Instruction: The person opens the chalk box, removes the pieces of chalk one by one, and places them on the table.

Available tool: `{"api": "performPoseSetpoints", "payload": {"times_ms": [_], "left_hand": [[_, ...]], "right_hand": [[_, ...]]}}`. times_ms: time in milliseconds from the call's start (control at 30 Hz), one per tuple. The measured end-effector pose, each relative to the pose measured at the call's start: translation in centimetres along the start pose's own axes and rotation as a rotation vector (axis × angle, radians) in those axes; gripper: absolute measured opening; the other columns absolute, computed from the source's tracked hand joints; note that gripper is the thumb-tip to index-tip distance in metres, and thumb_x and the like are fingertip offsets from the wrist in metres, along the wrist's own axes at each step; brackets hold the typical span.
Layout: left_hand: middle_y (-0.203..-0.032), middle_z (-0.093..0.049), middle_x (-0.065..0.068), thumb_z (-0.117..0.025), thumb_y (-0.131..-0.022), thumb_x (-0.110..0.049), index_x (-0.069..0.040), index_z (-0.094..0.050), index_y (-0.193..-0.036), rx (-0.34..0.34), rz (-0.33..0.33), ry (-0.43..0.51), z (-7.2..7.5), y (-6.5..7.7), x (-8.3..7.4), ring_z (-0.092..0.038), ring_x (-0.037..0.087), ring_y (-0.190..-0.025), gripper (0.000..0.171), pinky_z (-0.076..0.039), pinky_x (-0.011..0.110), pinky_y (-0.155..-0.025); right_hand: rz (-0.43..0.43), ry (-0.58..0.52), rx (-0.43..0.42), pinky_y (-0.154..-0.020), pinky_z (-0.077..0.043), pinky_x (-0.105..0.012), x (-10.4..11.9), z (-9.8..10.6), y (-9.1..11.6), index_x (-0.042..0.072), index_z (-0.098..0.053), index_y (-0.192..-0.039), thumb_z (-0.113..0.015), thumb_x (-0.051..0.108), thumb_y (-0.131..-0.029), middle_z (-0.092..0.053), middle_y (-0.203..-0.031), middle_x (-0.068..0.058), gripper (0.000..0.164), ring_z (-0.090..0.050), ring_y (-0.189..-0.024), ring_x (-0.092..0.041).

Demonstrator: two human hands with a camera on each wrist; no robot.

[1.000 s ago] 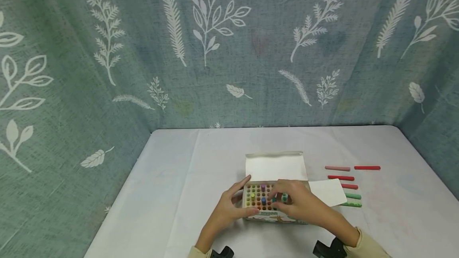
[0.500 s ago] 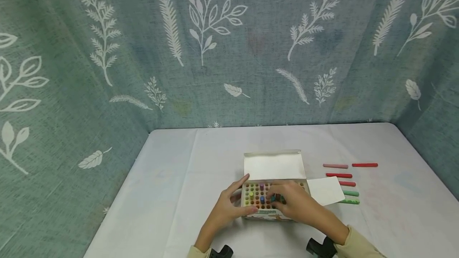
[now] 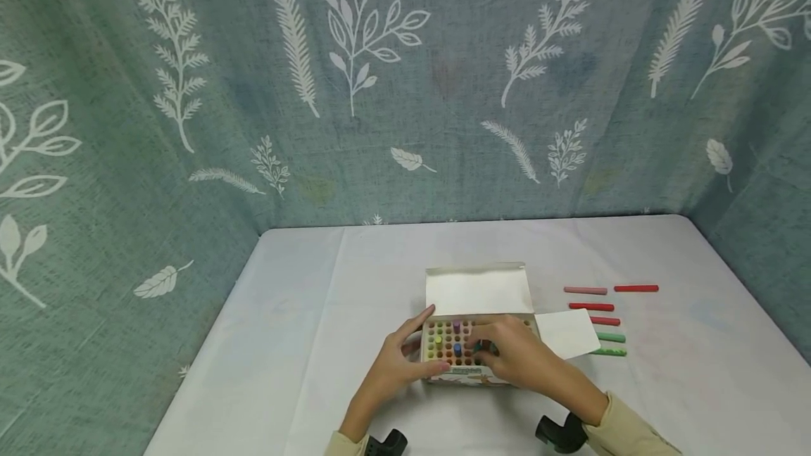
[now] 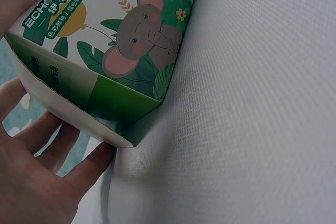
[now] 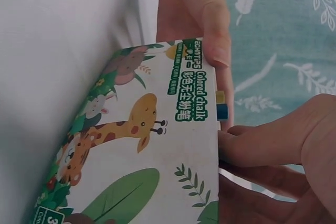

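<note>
An open chalk box [image 3: 469, 376] stands on the table, rows of round holes in its top. Purple [image 3: 456, 327], yellow [image 3: 438, 340] and blue chalk sticks [image 3: 457, 350] stand up in the holes. My left hand [image 3: 394, 361] holds the box by its left end, thumb along the front edge; in the left wrist view the fingers lie against the side flap [image 4: 63, 111]. Over the right part of the holes, my right hand [image 3: 516, 352] pinches a dark teal chalk stick [image 3: 477, 347] between thumb and forefinger. In the right wrist view those fingertips are hidden behind the box.
The box's white lid [image 3: 478, 290] stands up at the back, and a white flap [image 3: 567, 334] sticks out right. Beyond it lie a pink chalk [image 3: 586, 290], several red chalks [image 3: 636, 288] and two green chalks [image 3: 610, 337]. A patterned curtain [image 3: 380, 90] hangs behind the table.
My right hand has lowered slightly over the holes and now covers more of the green chalk beside its fingers. The left hand keeps its hold on the box. The head view has shifted slightly.
</note>
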State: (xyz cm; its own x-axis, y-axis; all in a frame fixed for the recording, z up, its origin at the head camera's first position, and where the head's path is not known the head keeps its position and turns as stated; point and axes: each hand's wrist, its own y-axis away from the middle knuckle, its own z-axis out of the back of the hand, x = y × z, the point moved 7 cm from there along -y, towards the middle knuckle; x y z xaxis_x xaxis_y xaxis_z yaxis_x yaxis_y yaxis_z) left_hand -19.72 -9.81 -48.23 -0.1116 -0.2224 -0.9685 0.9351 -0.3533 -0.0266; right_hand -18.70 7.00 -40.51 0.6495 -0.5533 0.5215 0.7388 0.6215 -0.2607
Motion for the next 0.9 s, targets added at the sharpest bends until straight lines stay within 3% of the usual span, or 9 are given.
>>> {"api": "performPoseSetpoints", "payload": {"times_ms": [333,900], "left_hand": [[-0.147,-0.035,-0.002,-0.081,-0.076,-0.023,-0.036,-0.038,-0.144,-0.003,0.006,0.002,0.1,-0.2,0.4,-0.038,0.025,-0.131,0.082,-0.039,0.043,-0.105],[-0.148,-0.034,0.000,-0.081,-0.076,-0.022,-0.033,-0.037,-0.145,0.005,-0.014,0.025,0.1,-0.1,0.3,-0.040,0.025,-0.129,0.082,-0.039,0.041,-0.104]], "right_hand": [[0.023,-0.027,-0.049,-0.066,-0.055,-0.026,0.2,0.6,0.1,0.010,-0.073,-0.086,-0.073,-0.002,-0.079,-0.068,-0.091,0.002,0.014,-0.064,-0.080,-0.012],[0.121,-0.111,-0.122,-0.059,-0.052,-0.022,2.0,3.9,0.1,0.010,-0.071,-0.089,-0.070,-0.006,-0.080,-0.066,-0.092,0.001,0.018,-0.060,-0.076,-0.008]]}}
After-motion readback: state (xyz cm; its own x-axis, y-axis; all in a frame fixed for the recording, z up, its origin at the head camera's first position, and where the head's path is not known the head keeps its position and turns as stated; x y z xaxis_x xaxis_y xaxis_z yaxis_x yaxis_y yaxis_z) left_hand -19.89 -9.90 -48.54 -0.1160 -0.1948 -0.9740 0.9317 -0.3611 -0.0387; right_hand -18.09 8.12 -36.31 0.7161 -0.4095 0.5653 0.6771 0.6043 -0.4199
